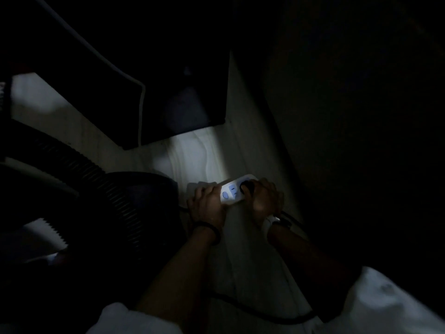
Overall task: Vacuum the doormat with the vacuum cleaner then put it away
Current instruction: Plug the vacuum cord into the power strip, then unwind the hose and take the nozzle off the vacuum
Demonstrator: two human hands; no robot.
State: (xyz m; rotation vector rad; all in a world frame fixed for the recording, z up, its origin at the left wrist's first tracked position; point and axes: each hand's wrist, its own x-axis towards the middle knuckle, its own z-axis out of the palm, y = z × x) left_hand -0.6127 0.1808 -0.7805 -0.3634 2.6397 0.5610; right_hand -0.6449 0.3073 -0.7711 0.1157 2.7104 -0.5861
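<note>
the vacuum cleaner [134, 203], its ribbed hose [96, 174] arching across the left of the frame, sits dark at lower left. at centre, the left hand [207, 201] wraps around the white power strip [234, 191]; best to brace it firmly. the right hand [263, 197] pinches the black plug [248, 186]; move it straight, not twisted. no doormat is visible.
</note>
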